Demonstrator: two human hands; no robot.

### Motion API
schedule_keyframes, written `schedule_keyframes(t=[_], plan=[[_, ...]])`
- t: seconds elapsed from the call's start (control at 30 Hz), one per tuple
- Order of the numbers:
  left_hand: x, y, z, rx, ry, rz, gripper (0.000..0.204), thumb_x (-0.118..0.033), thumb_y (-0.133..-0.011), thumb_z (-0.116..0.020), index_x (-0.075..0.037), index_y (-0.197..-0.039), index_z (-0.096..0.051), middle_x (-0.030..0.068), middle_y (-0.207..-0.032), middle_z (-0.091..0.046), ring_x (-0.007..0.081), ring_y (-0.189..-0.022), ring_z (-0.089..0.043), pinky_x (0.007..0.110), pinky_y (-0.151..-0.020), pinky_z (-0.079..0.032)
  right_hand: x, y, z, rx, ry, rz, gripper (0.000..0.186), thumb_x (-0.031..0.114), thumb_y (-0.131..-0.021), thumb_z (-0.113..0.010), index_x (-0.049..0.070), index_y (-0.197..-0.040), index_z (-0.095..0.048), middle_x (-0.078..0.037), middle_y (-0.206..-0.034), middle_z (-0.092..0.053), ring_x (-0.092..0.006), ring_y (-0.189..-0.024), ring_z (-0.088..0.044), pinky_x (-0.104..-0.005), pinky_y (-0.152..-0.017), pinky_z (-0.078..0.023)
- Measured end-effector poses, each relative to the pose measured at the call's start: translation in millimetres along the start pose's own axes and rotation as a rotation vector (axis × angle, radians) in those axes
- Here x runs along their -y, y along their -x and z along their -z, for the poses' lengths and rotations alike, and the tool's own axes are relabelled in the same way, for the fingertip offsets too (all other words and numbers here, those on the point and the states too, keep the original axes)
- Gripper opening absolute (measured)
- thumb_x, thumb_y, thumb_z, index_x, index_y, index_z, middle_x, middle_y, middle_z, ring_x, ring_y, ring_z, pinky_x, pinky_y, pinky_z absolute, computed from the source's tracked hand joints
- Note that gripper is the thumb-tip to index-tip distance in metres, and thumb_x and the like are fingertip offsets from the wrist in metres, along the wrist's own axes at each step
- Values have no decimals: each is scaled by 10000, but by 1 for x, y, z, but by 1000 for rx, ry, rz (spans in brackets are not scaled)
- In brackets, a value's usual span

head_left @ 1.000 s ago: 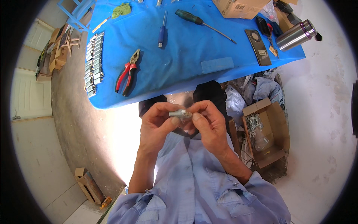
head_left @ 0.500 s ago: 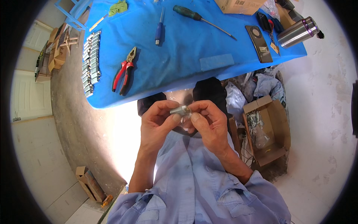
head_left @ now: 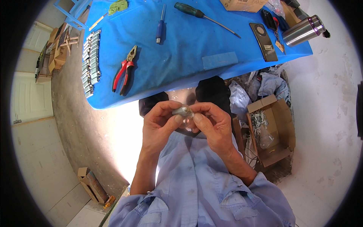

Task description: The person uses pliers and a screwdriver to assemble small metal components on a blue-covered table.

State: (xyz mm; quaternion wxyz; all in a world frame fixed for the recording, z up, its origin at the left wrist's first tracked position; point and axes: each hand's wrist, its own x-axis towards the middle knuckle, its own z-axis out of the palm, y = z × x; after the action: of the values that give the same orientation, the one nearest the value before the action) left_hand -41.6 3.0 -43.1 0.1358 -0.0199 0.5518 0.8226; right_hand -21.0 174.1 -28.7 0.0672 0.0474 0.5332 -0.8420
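Above my lap, in front of the table edge, my left hand [head_left: 158, 124] pinches a small silver-grey metal part [head_left: 180, 111] between thumb and fingers. My right hand [head_left: 214, 126] closes thumb and fingertips on the part's right end. What exactly sits between the right fingertips is too small and partly covered to make out. Several similar silver metal pieces [head_left: 90, 62] lie in a column along the table's left edge. Pliers with red and black handles [head_left: 124, 72] rest to the right of that column.
On the blue-covered table [head_left: 166, 72] lie a blue-handled screwdriver [head_left: 160, 30], a green-handled screwdriver [head_left: 206, 18], a blue block [head_left: 220, 60], a phone [head_left: 263, 42] and a steel flask [head_left: 303, 31]. An open cardboard box [head_left: 281, 128] with small parts stands at lower right.
The metal part has turned slightly between my fingers. Both hands stay in nearly the same place, and the view has shifted a little.
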Motion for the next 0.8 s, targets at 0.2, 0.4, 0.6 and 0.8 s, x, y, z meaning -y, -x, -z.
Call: schedule_keyframes(t=[0.2,0.4,0.6,0.8], plan=[[2,1,4,22,16,8,306,-93,-933,-724,-3,-1204,-612,111,-1090,-714,160,-918,-691,277,-750,-577,-3,-2,5,-3,-20,-48,213,77,-1022,-562,-23,-1180,-664,-47,-969,-706,-61,-787,-639,-205,-678,-515],[5,1,9,40,42,21,291,-57,-944,-703,1,-1212,-607,85,-1052,-713,136,-898,-685,265,-752,-576,-8,-3,4,-14,-71,-67,211,83,-1032,-558,-20,-1182,-666,-52,-948,-710,-56,-748,-619,-203,-640,-503],[3,2,9,12,47,30,284,-50,-939,-704,-1,-1205,-614,80,-1034,-713,134,-876,-684,265,-730,-576,-8,-4,4,-14,-57,-83,207,82,-1033,-561,-17,-1184,-663,-48,-956,-708,-54,-747,-616,-204,-632,-501],[4,3,11,1,44,20,282,-50,-936,-709,-2,-1199,-617,80,-1027,-712,132,-866,-682,265,-720,-574,-9,-5,6,-6,-61,-115,206,83,-1031,-563,-11,-1194,-649,-44,-962,-703,-53,-759,-616,-205,-640,-503]])
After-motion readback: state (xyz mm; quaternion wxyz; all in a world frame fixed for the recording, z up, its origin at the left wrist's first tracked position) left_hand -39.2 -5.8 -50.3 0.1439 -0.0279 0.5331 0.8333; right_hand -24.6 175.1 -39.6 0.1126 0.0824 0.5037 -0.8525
